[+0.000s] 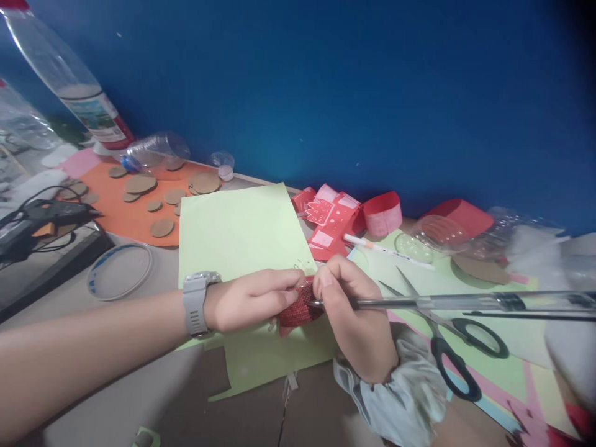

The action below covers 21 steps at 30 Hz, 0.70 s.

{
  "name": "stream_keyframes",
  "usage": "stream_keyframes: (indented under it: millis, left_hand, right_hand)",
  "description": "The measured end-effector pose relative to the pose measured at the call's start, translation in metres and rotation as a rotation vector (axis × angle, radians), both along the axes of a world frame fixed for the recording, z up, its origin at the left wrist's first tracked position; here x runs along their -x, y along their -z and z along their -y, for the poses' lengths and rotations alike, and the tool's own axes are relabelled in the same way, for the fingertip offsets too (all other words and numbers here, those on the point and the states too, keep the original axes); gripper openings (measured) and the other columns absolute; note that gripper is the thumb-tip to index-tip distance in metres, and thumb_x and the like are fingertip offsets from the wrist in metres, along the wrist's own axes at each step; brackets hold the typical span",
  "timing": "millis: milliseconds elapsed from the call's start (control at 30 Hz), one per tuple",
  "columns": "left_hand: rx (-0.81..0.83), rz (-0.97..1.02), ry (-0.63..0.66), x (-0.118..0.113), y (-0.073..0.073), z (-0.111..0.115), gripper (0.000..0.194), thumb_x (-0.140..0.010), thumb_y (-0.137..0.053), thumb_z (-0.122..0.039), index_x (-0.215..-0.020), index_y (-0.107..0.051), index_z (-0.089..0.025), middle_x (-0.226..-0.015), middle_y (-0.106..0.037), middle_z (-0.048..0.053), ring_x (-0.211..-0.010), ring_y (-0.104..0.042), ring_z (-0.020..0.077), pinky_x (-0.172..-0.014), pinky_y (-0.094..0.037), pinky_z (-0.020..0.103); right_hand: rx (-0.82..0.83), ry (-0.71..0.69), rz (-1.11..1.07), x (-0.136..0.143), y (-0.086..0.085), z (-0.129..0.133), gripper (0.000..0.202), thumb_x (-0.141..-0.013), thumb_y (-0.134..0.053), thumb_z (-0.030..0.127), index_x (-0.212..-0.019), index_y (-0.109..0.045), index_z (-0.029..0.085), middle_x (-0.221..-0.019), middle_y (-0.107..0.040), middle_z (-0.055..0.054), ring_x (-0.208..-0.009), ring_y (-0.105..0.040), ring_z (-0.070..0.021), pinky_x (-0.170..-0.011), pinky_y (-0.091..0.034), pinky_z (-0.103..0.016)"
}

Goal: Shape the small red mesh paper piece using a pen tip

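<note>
1. Red hatched piece (pixel 295 313) is held between the two hands, above the front part of the light green sheet (pixel 237 230).
2. Its left side is pinched by the fingers of the left hand (pixel 256 301), pressed together from above.
3. A clear-barrelled pen (pixel 475 302) is gripped by the right hand (pixel 356 323), with the fingers closed around it near the tip; the tip is pointed at the right part of the piece.
4. For clean strokes, the piece is best kept taut by the left fingers, which should be set clear of the line being marked.
5. The pen is best moved lightly in short passes, as a curved surface is likely to dent under pressure.
6. The scissors (pixel 438 351) are spread beneath the pen barrel, so room should be left for the pen's rear end.
7. The underside of the piece is hidden, and much of its top edge is covered by the fingers.
8. Whether the pen tip is touching the surface cannot be told, nor whether the hatching is drawn or printed.
9. The pen's far end is cut off at the right edge of the view, and the right forearm at the bottom.
</note>
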State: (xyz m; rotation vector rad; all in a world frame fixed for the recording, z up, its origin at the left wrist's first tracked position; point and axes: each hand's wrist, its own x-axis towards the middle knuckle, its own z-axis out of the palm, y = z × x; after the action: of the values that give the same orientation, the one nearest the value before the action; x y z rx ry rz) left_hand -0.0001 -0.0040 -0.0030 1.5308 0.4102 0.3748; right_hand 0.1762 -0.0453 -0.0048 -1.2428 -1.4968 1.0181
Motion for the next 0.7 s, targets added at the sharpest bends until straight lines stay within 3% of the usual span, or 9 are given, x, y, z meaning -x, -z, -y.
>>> stream_keyframes:
  millis: [700]
  left_hand:
    - [0.002,0.008,-0.015,-0.0004,0.0006,-0.0003,0.026,-0.101,-0.034,-0.032,-0.085,-0.046,-0.016,-0.072,-0.058,0.004,-0.066,-0.055,0.0170,-0.067,-0.046,0.029]
  right_hand:
    - [-0.003,0.007,-0.025,-0.0010,-0.0011,0.0012,0.029,-0.092,-0.041,0.020,-0.063,-0.039,0.021,-0.057,-0.036,0.005,-0.052,-0.034,-0.0102,-0.048,-0.029,-0.024]
